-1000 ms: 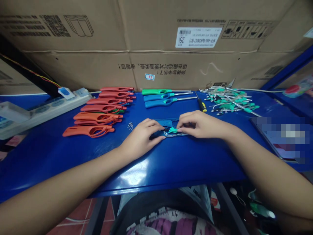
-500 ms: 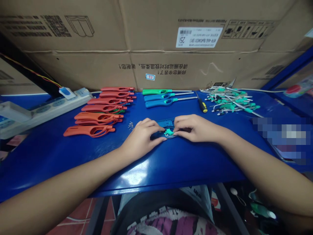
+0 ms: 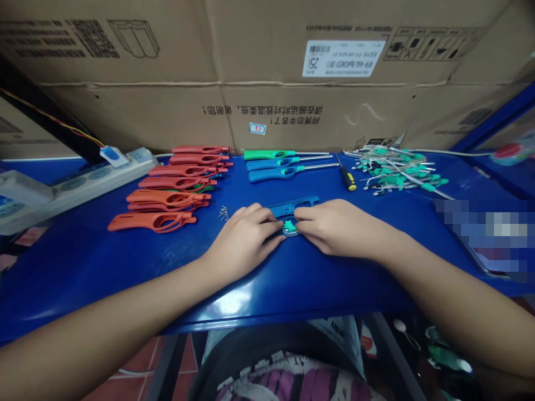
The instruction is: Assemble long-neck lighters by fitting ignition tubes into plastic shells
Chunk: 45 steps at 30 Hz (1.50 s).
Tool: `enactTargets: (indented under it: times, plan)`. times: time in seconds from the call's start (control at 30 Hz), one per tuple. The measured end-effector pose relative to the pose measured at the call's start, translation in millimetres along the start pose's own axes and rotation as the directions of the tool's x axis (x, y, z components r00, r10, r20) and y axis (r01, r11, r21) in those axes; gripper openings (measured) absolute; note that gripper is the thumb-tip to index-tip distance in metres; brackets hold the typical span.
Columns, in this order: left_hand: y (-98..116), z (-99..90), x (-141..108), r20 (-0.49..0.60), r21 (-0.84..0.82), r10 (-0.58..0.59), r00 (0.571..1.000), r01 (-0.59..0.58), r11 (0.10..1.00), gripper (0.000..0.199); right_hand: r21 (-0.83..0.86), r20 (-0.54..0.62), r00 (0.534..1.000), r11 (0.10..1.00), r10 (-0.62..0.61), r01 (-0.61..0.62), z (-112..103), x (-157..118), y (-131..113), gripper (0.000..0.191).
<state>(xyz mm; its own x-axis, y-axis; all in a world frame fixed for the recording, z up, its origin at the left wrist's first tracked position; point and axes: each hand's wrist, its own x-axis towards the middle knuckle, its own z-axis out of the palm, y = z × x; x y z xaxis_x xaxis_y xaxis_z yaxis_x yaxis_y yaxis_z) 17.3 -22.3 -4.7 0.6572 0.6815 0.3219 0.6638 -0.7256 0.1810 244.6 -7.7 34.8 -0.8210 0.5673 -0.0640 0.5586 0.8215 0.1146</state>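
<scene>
So, a small lighter part [image 3: 289,226], green with pale wiring, is being held just on the near side of a blue shell [image 3: 286,208]. It's pinched from both ends: the left end is gripped by the left hand [image 3: 251,234], thumb and fingers nearly together, and the right end is taken by the right hand [image 3: 336,227], fingers curled in just as narrow. What exactly is under the right fingertips can't be told, too much is covered. The shell is laid on the blue table [image 3: 309,289]. Some tiny metal bits [image 3: 224,213] are scattered left of the shell, and farther left of it a bunch of reddish handles [image 3: 144,221] is lined up. Beyond the shell, one green lighter [image 3: 263,155] and two blue lighters [image 3: 267,175] are set out. Beyond and right of it, a screwdriver [image 3: 349,179] is laid, then green-and-metal parts [image 3: 393,181] are heaped.
</scene>
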Motion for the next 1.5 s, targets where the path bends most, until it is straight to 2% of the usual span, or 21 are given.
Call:
enactTargets:
  times: [0.1,0.23,0.37,0.5,0.67,0.97,1.27,1.4,1.5]
  plan:
    - [2,0.4,0,-0.007,0.038,0.011,1.0,-0.01,0.999,0.022,-0.049,0.055,0.998,0.999,0.025,-0.023,-3,1,-5,0.016]
    - [2,1.1,-2,-0.029,-0.021,0.027,0.999,-0.028,0.999,0.023,-0.01,0.013,1.0,1.0,0.021,-0.021,-2,-1,-3,0.022]
    - [0,2.8,-3,-0.055,-0.058,0.035,0.998,-0.039,0.998,0.026,0.184,-0.084,0.995,0.982,0.054,-0.038,6,-3,6,0.031]
    - [-1,2.7,-4,-0.041,-0.073,0.043,0.998,-0.046,0.996,0.025,0.439,-0.181,0.977,0.898,0.11,-0.02,16,0,14,0.022]
    - [5,-3.3,-4,0.012,-0.018,0.026,1.0,-0.026,1.0,0.028,0.609,-0.182,0.97,0.793,0.159,-0.016,23,5,17,0.013]
    - [16,-9.3,-5,0.133,0.106,-0.028,0.991,0.014,0.994,0.034,0.727,-0.122,0.953,0.679,0.279,-0.105,26,10,19,0.017]
    - [11,-9.3,-6,0.136,0.019,-0.04,0.99,0.038,0.999,0.029,0.752,-0.108,0.966,0.655,0.234,-0.075,23,6,25,0.028]
    - [14,-12.1,-5,0.168,0.07,-0.047,0.985,0.036,0.997,0.029,0.759,-0.094,0.969,0.647,0.228,-0.079,23,6,25,0.022]
    - [16,-13.5,-4,0.179,0.11,-0.048,0.983,0.029,0.994,0.03,0.733,-0.103,0.974,0.678,0.203,-0.064,23,6,25,0.013]
